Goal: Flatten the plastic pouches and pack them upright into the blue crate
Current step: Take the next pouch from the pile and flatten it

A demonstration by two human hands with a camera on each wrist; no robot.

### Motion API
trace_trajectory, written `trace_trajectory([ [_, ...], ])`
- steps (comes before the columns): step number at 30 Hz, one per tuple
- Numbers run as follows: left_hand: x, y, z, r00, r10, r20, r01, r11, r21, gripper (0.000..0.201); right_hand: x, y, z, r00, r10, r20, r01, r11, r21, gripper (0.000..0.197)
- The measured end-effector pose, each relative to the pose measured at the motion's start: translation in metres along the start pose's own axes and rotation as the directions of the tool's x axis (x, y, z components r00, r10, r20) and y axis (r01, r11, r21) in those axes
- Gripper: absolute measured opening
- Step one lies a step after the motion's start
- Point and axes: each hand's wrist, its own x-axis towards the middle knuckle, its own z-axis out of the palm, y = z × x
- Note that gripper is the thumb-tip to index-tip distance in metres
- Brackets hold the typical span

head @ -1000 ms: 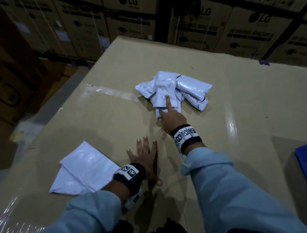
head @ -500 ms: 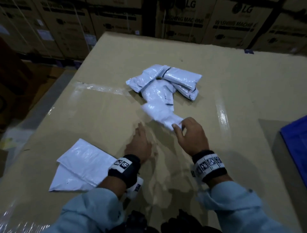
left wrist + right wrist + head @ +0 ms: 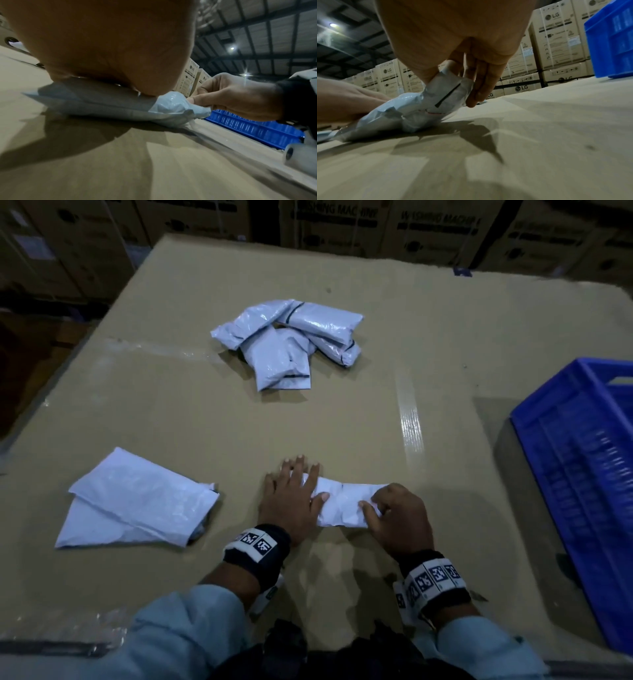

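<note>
**One pouch pinned flat, one end pinched up**

So the pouch being worked on (image 3: pixel 342 503) lies crosswise on the cardboard tabletop (image 3: pixel 342 412), right between both hands. The left hand (image 3: pixel 291 498) is spread out with straight fingers, palm pressing down on the pouch's left end; from the left wrist view that end looks squashed flat under the palm. The right hand (image 3: pixel 399 517) has its thumb and curled fingers (image 3: pixel 477 86) pinching the other end, which is crumpled and lifted a bit off the surface, a thin black strip showing on it.

Out past the left fingertips, well apart, sits a heap of still-puffy pouches (image 3: pixel 291 340). Off to the thumb-away side of the left hand there's a stack of flattened pouches (image 3: pixel 137 501) lying flat. The blue crate (image 3: pixel 582 474) stands beyond the right hand's outer side, near the table edge. Can't see what's inside it from here.
</note>
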Motion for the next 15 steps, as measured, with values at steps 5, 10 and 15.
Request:
trace_trajectory([
  [5,-0.02,0.025,0.016,0.999,-0.039,0.008,0.039,0.999,0.034,0.088,-0.024,-0.016,-0.032,0.98,0.092,-0.175,-0.133,0.961,-0.241,0.028],
  [10,-0.033,0.035,0.03,0.997,-0.069,-0.017,0.069,0.998,-0.005,0.085,-0.037,-0.033,0.002,0.996,-0.044,0.075,0.056,0.985,-0.162,0.057],
  [15,-0.036,0.028,0.036,0.991,-0.02,-0.132,0.016,0.999,-0.029,0.069,-0.041,-0.012,0.038,0.947,-0.005,0.32,0.125,0.926,-0.356,0.065],
])
